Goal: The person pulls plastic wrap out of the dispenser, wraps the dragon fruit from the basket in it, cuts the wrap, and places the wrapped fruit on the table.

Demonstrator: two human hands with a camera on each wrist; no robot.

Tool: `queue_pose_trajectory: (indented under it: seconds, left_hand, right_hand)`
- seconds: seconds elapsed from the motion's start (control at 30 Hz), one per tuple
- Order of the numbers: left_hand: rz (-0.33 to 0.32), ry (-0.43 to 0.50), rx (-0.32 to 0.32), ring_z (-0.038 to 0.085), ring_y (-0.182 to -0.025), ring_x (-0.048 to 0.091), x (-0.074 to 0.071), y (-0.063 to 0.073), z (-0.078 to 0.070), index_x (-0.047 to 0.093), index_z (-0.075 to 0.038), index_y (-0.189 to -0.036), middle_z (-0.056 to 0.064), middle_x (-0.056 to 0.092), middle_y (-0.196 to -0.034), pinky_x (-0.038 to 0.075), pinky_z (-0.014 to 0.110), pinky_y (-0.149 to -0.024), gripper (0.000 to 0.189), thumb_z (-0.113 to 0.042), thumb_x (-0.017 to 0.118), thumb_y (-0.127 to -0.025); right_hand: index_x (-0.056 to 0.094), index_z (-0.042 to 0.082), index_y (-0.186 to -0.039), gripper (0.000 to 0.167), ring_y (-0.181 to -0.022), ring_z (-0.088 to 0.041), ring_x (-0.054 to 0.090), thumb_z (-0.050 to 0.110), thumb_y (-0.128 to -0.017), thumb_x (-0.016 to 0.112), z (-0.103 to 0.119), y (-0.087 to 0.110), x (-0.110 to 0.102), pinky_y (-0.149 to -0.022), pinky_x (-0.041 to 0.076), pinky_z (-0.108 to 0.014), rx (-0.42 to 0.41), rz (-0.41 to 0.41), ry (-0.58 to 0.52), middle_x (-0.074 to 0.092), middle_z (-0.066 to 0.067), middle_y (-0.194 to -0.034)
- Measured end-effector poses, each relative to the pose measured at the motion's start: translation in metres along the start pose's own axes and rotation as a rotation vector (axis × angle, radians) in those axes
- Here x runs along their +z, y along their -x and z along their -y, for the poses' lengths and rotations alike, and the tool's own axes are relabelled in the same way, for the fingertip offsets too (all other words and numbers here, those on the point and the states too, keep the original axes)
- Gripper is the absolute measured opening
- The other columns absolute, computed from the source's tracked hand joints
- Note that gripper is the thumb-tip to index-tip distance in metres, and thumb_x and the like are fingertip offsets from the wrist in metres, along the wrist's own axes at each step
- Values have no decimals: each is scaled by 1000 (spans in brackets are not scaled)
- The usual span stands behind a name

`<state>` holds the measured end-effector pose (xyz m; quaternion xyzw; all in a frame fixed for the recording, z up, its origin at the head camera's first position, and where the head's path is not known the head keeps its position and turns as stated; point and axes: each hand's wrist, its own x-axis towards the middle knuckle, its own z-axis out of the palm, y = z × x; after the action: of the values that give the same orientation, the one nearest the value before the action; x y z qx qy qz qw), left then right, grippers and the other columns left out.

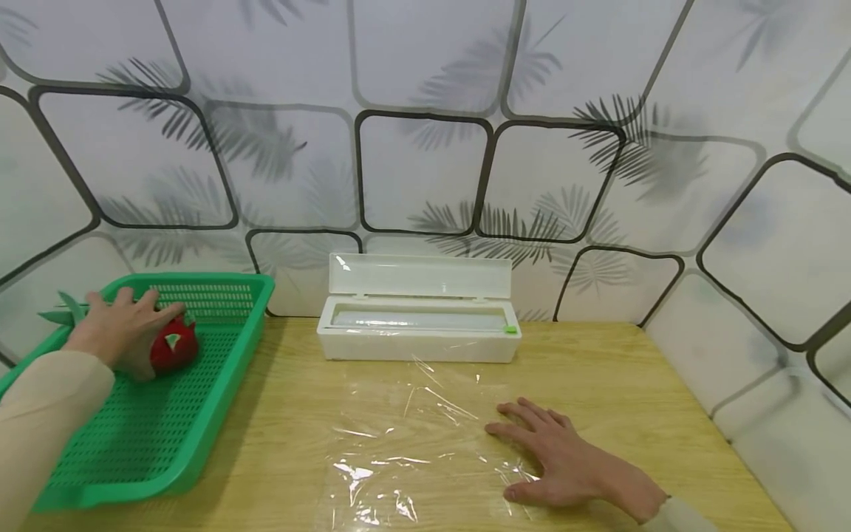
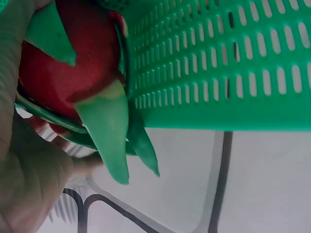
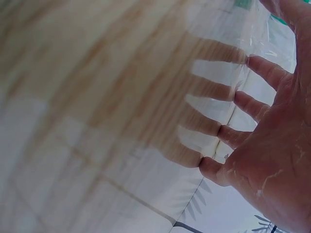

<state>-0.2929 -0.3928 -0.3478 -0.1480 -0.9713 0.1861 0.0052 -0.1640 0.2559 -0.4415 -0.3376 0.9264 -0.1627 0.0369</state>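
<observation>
At the left, a red dragon fruit (image 1: 174,349) with green scales lies in a green plastic basket (image 1: 229,391). My left hand (image 1: 120,325) reaches over the basket and grips the fruit from above. The left wrist view shows the dragon fruit (image 2: 92,68) close up, its pointed scales near the basket's slotted wall (image 2: 218,73). A sheet of clear cling film (image 1: 399,451) is spread on the table, wrinkled and shiny. With fingers spread, my right hand (image 1: 565,458) rests at the film's right edge, its fingertips touching down.
Behind the film stands a white cling film dispenser (image 1: 419,349), its lid (image 1: 419,275) raised and the roll (image 1: 419,320) showing inside. A green slider (image 1: 510,329) sits at its right end. The wooden table (image 1: 598,369) meets patterned walls at the back and right.
</observation>
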Motion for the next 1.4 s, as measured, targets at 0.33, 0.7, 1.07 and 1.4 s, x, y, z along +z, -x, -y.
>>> queue_pose_trajectory:
  seconds: [0.33, 0.7, 1.07, 1.4]
  left_hand:
    - [-81, 5, 42, 44, -88, 53, 10, 3, 6, 58, -11, -133, 30, 53, -112, 49, 61, -66, 104, -41, 95, -40]
    - [-141, -3, 59, 40, -85, 51, -5, 6, 6, 59, -12, -133, 23, 51, -115, 45, 59, -59, 105, -49, 93, -41]
    - [-188, 53, 13, 50, -97, 51, -31, 23, -12, 51, -11, -135, 28, 50, -122, 44, 62, -61, 108, -57, 92, -47]
    - [-273, 96, -38, 56, -102, 47, -50, 42, -21, 45, -11, -137, 32, 46, -125, 43, 64, -63, 107, -56, 92, -52]
  right_hand:
    - [51, 28, -149, 75, -144, -52, 39, 64, -86, 68, 1, -1, 0, -97, 35, -78, -12, -26, 18, 46, -12, -155]
    - [51, 28, -149, 74, -141, -54, 41, 64, -86, 68, 5, -2, -3, -95, 36, -79, -24, -36, 27, 47, -13, -154]
    - [49, 31, -151, 77, -143, -53, 39, 68, -86, 65, 1, 1, 0, -96, 37, -78, -8, 7, 30, 45, -13, -156]
    - [48, 30, -151, 78, -143, -53, 38, 69, -86, 66, 3, -1, -3, -97, 36, -78, -12, 1, 27, 44, -13, -157]
